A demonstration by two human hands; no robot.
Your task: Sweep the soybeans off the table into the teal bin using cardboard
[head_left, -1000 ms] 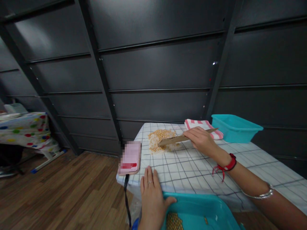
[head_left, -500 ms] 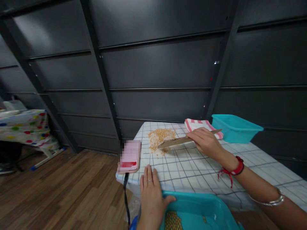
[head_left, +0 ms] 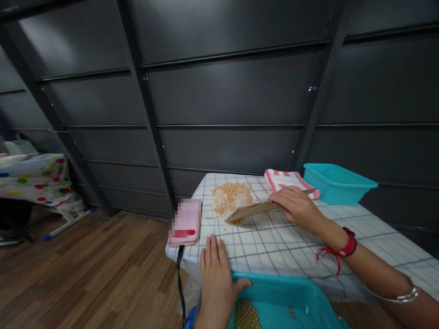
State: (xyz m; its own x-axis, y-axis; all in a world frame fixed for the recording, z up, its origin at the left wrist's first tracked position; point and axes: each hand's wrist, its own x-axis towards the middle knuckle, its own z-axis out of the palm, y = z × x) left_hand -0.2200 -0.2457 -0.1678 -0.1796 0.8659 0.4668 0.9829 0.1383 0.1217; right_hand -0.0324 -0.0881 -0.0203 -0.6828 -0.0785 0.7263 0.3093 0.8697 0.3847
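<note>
My right hand (head_left: 297,205) is closed around a strip of cardboard (head_left: 252,210), its fingers over the upper edge. The strip's far left end touches the near side of a pile of yellow soybeans mixed with white grains (head_left: 231,196), which look like rice. This pile lies on the checked tablecloth (head_left: 254,249). Fingers stretched out, my left hand (head_left: 217,278) rests flat at the table's front edge, thumb over the rim of a teal basin (head_left: 274,278). Inside that basin, partly cut off below, are greenish-brown beans (head_left: 247,315).
At the back right stands another teal basin (head_left: 338,183), beside a folded pink-and-white striped towel (head_left: 286,179). A pink phone (head_left: 187,219) with a black strap lies at the left edge. A dotted-cloth table (head_left: 34,180) stands far left. Dark metal panels (head_left: 226,151) rise behind.
My right hand has shifted slightly right and down, and the cardboard now lies more tilted against the pile's near side. Beans at the near edge have moved. My left hand stays put.
</note>
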